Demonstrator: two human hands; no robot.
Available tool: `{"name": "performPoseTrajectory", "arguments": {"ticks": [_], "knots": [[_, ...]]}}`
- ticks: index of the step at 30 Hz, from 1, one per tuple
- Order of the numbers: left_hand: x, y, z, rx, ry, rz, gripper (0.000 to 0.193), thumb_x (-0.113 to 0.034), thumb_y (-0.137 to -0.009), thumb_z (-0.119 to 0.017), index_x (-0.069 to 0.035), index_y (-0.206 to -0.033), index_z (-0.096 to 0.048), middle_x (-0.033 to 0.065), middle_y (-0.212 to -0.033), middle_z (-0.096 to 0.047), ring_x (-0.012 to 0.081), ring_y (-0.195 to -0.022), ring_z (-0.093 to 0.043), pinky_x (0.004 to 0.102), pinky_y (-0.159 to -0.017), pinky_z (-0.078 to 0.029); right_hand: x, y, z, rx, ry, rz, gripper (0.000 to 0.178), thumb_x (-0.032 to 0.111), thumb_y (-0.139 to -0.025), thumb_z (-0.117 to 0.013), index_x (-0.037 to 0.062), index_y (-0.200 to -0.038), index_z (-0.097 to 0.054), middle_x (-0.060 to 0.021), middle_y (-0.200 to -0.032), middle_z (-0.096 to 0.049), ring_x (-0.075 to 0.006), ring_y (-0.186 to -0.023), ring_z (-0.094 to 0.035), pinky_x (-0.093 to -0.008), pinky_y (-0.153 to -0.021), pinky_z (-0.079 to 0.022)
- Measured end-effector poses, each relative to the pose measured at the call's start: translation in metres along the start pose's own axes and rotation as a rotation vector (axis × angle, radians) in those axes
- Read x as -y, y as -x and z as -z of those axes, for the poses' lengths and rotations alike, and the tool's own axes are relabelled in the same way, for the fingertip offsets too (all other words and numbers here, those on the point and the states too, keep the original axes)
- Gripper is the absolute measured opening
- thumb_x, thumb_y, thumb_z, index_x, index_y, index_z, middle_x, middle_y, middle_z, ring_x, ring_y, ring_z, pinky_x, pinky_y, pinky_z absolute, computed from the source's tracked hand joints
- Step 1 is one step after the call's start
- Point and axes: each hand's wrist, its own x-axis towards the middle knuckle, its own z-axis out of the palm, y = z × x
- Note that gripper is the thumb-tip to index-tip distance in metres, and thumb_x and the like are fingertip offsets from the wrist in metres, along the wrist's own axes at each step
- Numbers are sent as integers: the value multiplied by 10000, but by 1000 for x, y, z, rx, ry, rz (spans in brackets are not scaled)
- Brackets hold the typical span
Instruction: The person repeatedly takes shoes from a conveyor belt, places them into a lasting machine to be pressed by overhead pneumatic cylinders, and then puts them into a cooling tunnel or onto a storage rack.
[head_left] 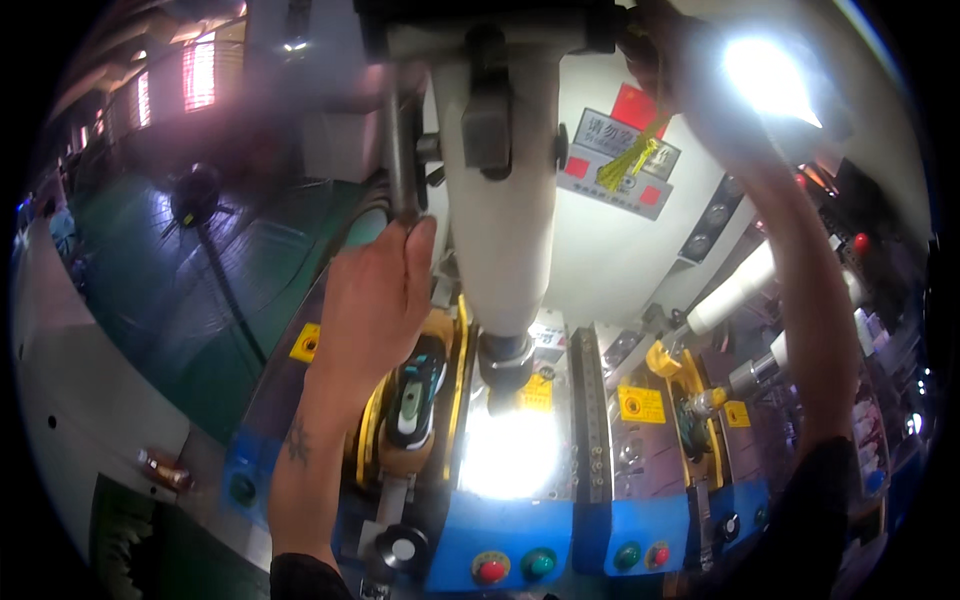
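My left hand (pixel 378 295) is closed at the lower end of an upright metal rod (pixel 404 150), beside a thick white press column (pixel 500 190). Below that hand, a dark sneaker (pixel 415 395) with light-blue trim sits between yellow-edged side pads (pixel 455 390) of the machine. My right hand (pixel 690 65) is raised at the upper right, dark and blurred beside a bright lamp (pixel 770 75); its fingers do not show clearly. A yellow-green tassel (pixel 632 160) hangs close below it, and what holds the tassel is hidden.
Blue front panels carry a red button (pixel 490 568) and a green button (pixel 540 564). To the right, a second station holds another shoe (pixel 692 425) between yellow pads. A pedestal fan (pixel 195 195) stands on the green floor at the left. Strong glare (pixel 510 450) covers the middle.
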Motion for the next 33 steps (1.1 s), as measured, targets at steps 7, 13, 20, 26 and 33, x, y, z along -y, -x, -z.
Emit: {"name": "performPoseTrajectory", "arguments": {"ticks": [7, 13, 20, 26, 33], "knots": [[1, 38, 13, -214, -68, -70, 203, -152, -955, -530, 39, -1020, -519, 230, -906, -542, 382, -817, -539, 410, -745, -437, -1, 248, -39, 109, -43, 360, 648, 118, -761, -705, -30, -1318, -408, -254, -1263, -500, -420, -1156, -515, -466, -978, -449], [-96, 296, 27, -260, 39, 219, 193, -6, -826, -504, 25, -1011, -458, 180, -959, -513, 261, -857, -538, 381, -785, -452, 71, 486, -39, 470, -402, -46, 814, 234, -760, -721, -40, -1407, -310, -285, -1437, -287, -466, -1327, -302, -659, -1062, -224], [-259, 459, 33, 170, 241, 1029, 193, -57, -834, -609, -11, -1013, -555, 161, -972, -599, 293, -892, -612, 366, -803, -487, 146, 519, -30, 619, -511, -111, 673, 176, -761, -685, -40, -1334, -405, -260, -1410, -375, -419, -1320, -352, -641, -1053, -229], [-324, 518, 59, 529, 347, 999, 257, -168, -857, -582, -30, -1070, -550, 170, -981, -615, 333, -917, -618, 401, -823, -491, 211, 625, -6, 856, -1372, 68, 442, 138, -814, -656, 21, -1226, -545, -169, -1092, -636, -329, -987, -622, -416, -973, -448], [-360, 627, 174, 685, -368, 1477, 368, -286, -890, -550, -40, -1163, -532, 178, -1011, -640, 364, -950, -615, 446, -826, -493, 274, 602, 31, 1375, -1476, 233, 284, 134, -914, -588, -13, -1157, -586, -191, -992, -667, -221, -864, -660, -314, -765, -514]]}}
